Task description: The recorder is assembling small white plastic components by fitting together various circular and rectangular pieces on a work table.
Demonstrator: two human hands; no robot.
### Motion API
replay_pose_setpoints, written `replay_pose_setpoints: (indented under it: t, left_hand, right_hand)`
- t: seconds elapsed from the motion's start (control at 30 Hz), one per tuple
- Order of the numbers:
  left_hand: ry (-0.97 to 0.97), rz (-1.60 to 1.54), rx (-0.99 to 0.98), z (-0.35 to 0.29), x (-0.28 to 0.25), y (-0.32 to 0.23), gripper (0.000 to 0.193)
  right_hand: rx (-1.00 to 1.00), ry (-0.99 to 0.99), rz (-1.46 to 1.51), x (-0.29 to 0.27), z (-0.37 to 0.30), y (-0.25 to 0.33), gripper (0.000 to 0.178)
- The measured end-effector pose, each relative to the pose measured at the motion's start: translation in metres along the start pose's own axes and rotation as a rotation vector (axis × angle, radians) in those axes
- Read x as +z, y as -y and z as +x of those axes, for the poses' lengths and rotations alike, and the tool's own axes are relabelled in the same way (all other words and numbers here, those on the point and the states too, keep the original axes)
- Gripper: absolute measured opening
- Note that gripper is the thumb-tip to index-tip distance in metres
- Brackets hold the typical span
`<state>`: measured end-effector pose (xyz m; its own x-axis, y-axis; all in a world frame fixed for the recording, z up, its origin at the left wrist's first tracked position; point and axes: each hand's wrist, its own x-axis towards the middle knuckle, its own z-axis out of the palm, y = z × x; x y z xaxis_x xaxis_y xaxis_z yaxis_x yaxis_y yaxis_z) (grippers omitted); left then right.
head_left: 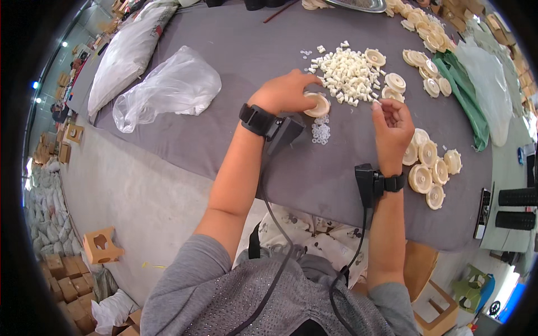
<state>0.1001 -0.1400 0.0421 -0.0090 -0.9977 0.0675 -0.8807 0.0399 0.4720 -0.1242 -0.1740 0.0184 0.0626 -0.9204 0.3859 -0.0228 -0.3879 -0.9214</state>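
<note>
My left hand (286,94) is over the table with its thumb on the left rim of a cream plastic disc (319,106). Its index finger stretches apart from the thumb, towards a heap of small cream pegs (347,73); the other fingers are partly hidden. At the heap's lower right edge, my right hand (393,122) is closed, thumb and index finger pinched on a small white piece (376,101) whose kind is too small to tell. Small translucent washers (320,133) lie just below the disc. More cream discs (395,83) sit beside the heap.
Several cream discs (427,152) are grouped right of my right wrist, others (431,33) at the far right. A clear plastic bag (174,87) and a white sack (131,53) lie left. Green sheeting (462,95) lines the right edge. Cables (274,215) run from both wrist devices.
</note>
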Motion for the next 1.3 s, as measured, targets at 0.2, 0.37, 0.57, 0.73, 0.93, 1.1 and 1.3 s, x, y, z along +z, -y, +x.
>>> replay_pose_setpoints:
  t: [0.2,0.37,0.57,0.73,0.93,1.1,1.3]
  left_hand:
    - [-0.286,-0.187,-0.03,0.05,0.003,0.009,0.035]
    - [-0.446,0.168,0.036,0.135,0.018,0.007,0.031]
    - [-0.109,0.111,-0.103,0.17,0.025,0.021,0.018]
    - [-0.263,-0.172,0.076,0.145,0.017,0.021,0.018]
    - [-0.128,-1.139,-0.017,0.061,0.011,-0.031,0.02]
    - [0.115,-1.549,-0.009,0.015,0.029,-0.057,0.018]
    - [0.148,-1.613,-0.042,0.014,0.04,-0.049,0.021]
  right_hand:
    - [0.04,-0.04,0.014,0.001,-0.001,0.003,0.013]
    - [0.064,-0.032,-0.035,0.0,-0.001,-0.002,0.013]
    - [0.095,-0.056,-0.023,-0.001,0.002,0.001,0.013]
    - [0.104,-0.049,-0.018,-0.001,0.002,0.003,0.015]
    - [0.06,-0.026,0.103,-0.001,0.001,0.007,0.018]
    - [0.016,0.02,0.194,0.0,-0.002,0.011,0.018]
    - [0.014,0.056,0.161,0.0,-0.002,0.013,0.016]
